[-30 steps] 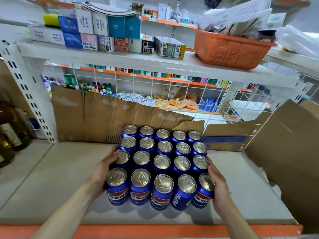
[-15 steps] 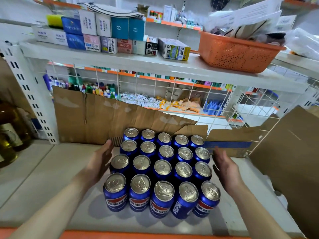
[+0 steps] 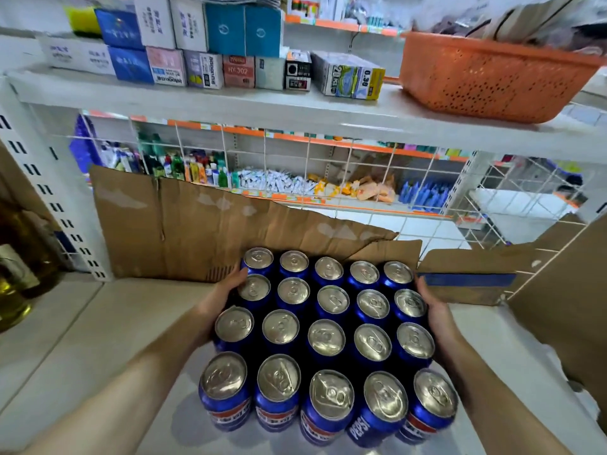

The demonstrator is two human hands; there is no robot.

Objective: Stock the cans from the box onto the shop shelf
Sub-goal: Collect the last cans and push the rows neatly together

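Several blue Pepsi cans (image 3: pixel 328 336) stand upright in a tight block of rows on the grey shop shelf (image 3: pixel 98 339). My left hand (image 3: pixel 223 293) presses against the left side of the block at the two back rows, fingers reaching round the rear-left cans. My right hand (image 3: pixel 433 307) lies flat against the right side at the same depth. The torn cardboard box (image 3: pixel 197 231) stands behind the cans; no can is lifted.
More cardboard (image 3: pixel 565 290) leans at the right. An orange basket (image 3: pixel 492 73) and small boxes (image 3: pixel 203 60) sit on the upper shelf (image 3: pixel 230 103). Oil bottles (image 3: pixel 19 274) stand at the far left. A wire grid backs the shelf.
Both hands let go of the front cans, opened outward, then moved back and closed in on the sides of the rear rows. The view has come closer.
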